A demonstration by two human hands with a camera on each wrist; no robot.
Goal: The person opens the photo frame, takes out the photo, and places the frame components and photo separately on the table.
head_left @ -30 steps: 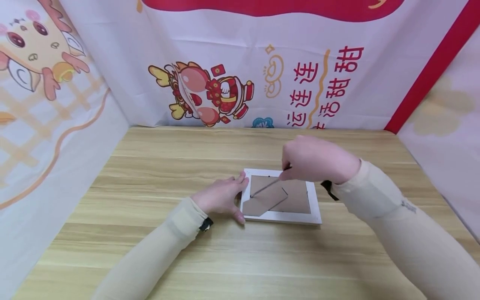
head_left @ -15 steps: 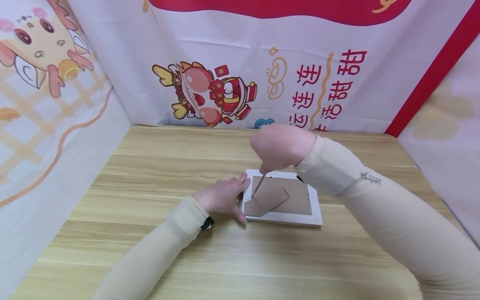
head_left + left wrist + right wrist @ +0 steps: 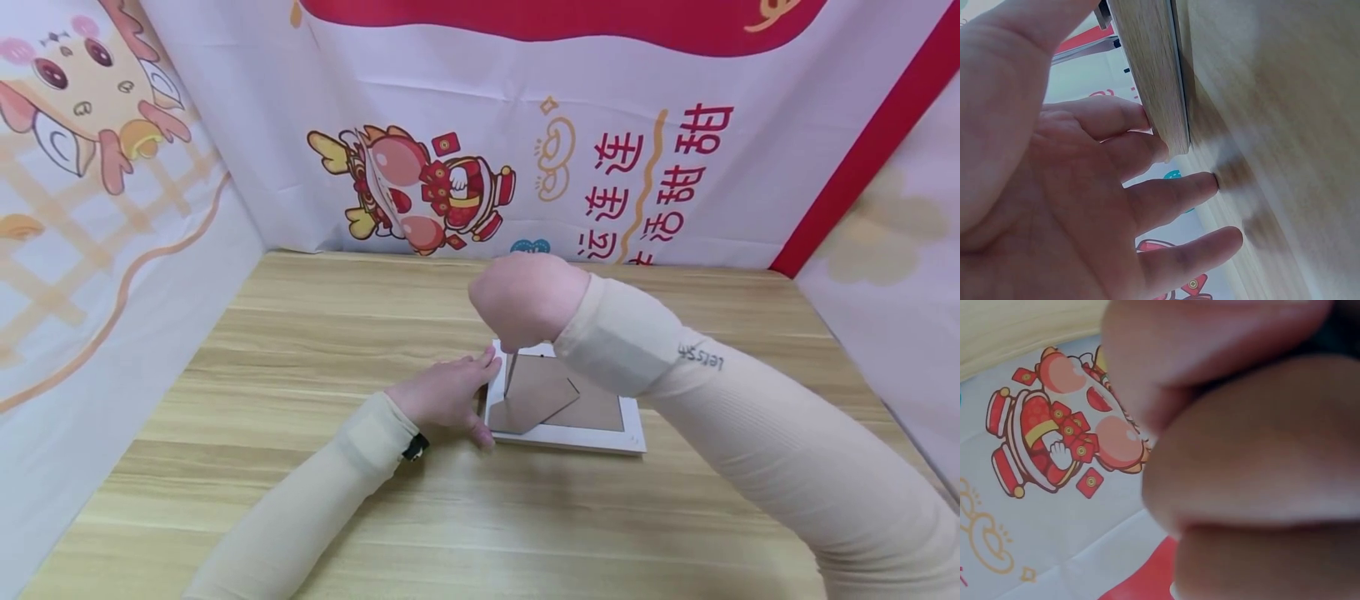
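A white picture frame lies back side up on the table, its brown backing board and a stand flap showing. My left hand rests against the frame's left side, thumb at the near corner. In the left wrist view, straight fingers spread past the frame's wood-toned side. My right hand grips a screwdriver above the frame. The handle is hidden in the fist; the thin shaft stands steeply, tip at the board's left edge. The right wrist view shows curled fingers.
The wood-patterned table runs back to a white printed cloth with red figures and writing. More cloth hangs along the left side and on the right. A black wrist strap sits on the left wrist.
My right hand has swung left over the frame, tilting the screwdriver from slanted to steep while its tip stays at the board's left edge. The left hand and frame hold their place.
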